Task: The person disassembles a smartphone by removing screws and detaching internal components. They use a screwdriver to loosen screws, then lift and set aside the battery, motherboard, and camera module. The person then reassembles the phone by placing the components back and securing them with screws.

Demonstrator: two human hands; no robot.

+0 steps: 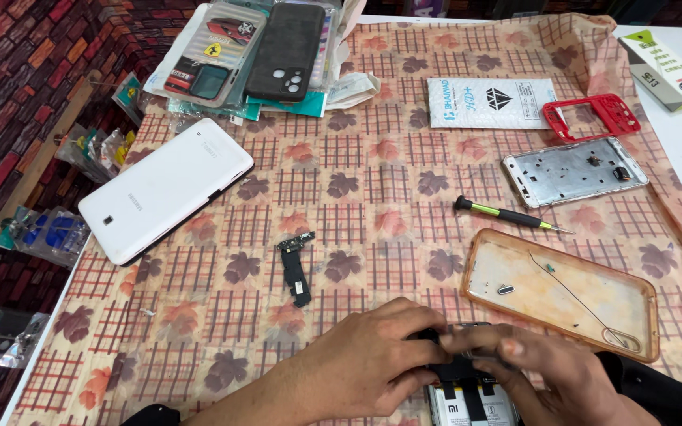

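1. While both hands meet at the table's near edge, the left hand (372, 359) grips the opened phone (467, 394) from the side.
2. Right hand (550, 371) pinches its top edge, fingers closed.
3. Nearby lie a screwdriver (507, 214), an orange case (562, 292) and a white tablet (166, 188).

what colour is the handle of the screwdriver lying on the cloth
The screwdriver has a black handle with light green bands, seen in the head view.

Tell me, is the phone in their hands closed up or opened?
Opened. The phone lies back-off under both hands, left hand and right hand; its white battery and black ribbon strips show.
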